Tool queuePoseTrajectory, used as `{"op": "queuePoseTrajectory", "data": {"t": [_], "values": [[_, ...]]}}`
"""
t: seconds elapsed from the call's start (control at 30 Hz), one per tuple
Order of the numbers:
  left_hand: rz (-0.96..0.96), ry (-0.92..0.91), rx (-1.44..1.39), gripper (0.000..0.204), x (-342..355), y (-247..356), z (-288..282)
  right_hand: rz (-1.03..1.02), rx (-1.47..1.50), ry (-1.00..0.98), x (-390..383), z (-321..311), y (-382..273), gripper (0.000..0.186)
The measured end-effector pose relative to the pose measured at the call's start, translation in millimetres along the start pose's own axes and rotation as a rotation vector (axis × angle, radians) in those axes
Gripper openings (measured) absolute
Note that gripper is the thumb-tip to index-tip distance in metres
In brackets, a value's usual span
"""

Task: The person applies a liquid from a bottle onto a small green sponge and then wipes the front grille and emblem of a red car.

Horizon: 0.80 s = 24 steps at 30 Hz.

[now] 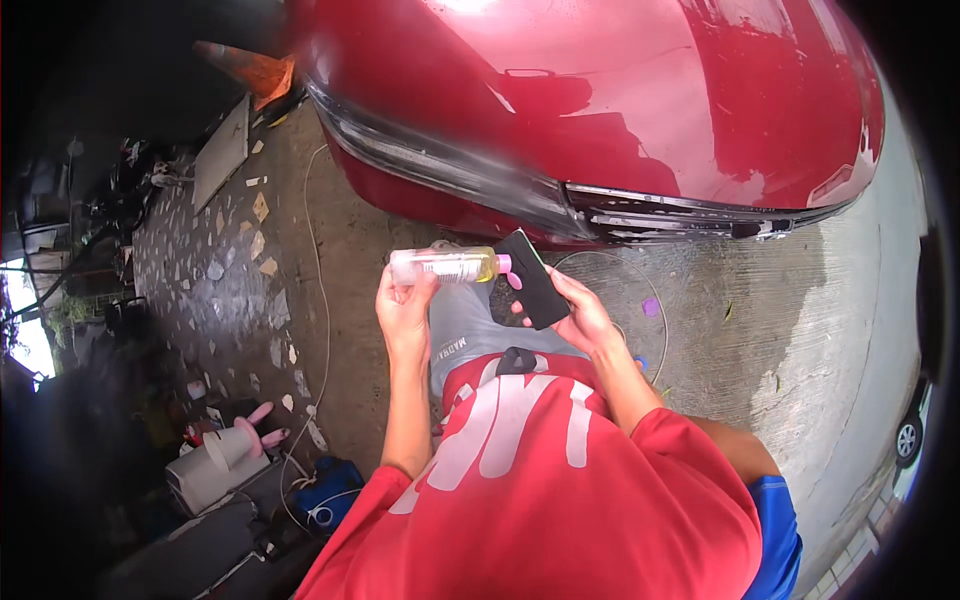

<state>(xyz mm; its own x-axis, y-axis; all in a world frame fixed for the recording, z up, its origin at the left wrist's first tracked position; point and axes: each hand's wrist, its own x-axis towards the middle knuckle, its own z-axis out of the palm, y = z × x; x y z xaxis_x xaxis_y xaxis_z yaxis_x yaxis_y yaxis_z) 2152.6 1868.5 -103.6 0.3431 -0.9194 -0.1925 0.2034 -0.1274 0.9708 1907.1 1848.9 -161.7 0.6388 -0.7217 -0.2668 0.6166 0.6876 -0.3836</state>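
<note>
In my left hand (pixel 405 312) is a clear plastic bottle (pixel 455 265) with a pale label, yellowish liquid and a pink flip cap, which hangs open. The bottle lies tilted on its side, its mouth pointing right. My right hand (pixel 585 315) grips a flat black rectangular pad (pixel 540 285), held slanted in front of my body. The bottle's mouth is right beside the pad's face; whether they touch I cannot tell. Ahead of both hands stands a glossy red car (pixel 600 110), wet-looking, with its dark trim strip (pixel 430 160) closest to me.
An orange traffic cone (pixel 250 72) lies by the car at far left. A thin hose or cord (pixel 322 240) runs over the concrete. Behind on the left sit a white container (pixel 215 465) and a blue object (pixel 330 490). Another person's blue sleeve (pixel 778 530) shows close at my right.
</note>
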Motion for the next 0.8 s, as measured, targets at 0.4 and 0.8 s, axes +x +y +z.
{"op": "queuePoseTrajectory", "data": {"t": [0.4, 0.8], "values": [[0.278, -0.089, -0.05, 0.052, 70, 69, 10, 0.073, 0.062, 0.121, 62, 56, -17, 0.05], [0.376, 0.012, 0.135, 0.053, 26, 59, 49, 0.019, 0.053, 0.023, 17, 24, -29, 0.052]]}}
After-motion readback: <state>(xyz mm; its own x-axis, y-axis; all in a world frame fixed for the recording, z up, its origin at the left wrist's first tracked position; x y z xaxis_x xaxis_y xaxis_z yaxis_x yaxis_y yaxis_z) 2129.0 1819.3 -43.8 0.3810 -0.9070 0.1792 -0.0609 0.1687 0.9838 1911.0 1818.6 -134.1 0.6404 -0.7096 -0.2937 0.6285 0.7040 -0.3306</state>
